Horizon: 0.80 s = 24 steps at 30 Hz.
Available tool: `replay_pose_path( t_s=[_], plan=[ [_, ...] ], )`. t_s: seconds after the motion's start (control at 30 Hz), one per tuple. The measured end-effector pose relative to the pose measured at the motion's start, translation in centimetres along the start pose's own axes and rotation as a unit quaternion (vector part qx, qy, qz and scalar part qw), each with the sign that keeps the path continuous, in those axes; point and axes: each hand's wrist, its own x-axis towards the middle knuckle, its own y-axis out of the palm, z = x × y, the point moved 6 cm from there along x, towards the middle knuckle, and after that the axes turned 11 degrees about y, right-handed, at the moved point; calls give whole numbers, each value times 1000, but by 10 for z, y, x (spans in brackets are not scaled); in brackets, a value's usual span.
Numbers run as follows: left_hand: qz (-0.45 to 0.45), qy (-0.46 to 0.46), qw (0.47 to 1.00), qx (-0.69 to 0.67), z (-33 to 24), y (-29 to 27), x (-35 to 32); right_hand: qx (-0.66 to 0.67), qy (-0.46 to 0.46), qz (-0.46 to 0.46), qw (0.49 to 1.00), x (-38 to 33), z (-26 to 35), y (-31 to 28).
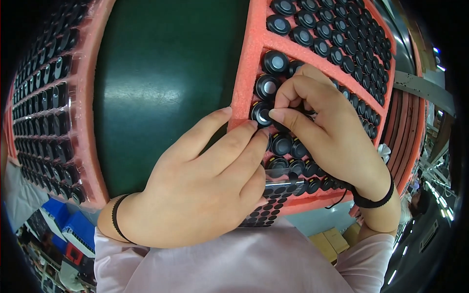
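Rows of round black parts with pale grey disc centres fill a pink foam tray (248,58). My right hand (332,122) is closed in a pinch over the tray, its thumb tip at the rim of one round black part (261,113). What lies between the thumb and the curled fingers is hidden. My left hand (205,185) reaches in with fingers stretched out, two fingertips against the near side of that same part. Beneath its thumb side lies a clear sheet of black round stickers (266,210). Whether the left thumb grips this sheet, I cannot tell.
A dark green belt surface (166,73) runs between the foam trays. To the left, another pink foam tray (88,97) carries black parts under clear plastic. Stacked pink foam trays (408,132) stand at right. Blue bins (78,227) and cardboard boxes (332,241) sit lower down.
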Motion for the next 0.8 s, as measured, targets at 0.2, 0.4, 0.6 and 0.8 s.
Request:
replay_pose_path(
  t_s=[0.2, 0.4, 0.6, 0.8],
  plan=[
    [19, -3, 1000, 0, 4, 10, -1, -20, -10, -14, 1000, 4, -6, 8],
    [10, -14, 1000, -9, 6, 14, -2, -27, -27, -24, 999, 5, -7, 10],
    [-5, -23, 1000, -18, 5, 15, -2, -40, -37, -30, 998, 4, -6, 11],
    [-6, -18, 1000, -15, 5, 14, -1, -41, -28, -38, 998, 4, -5, 11]
  ],
)
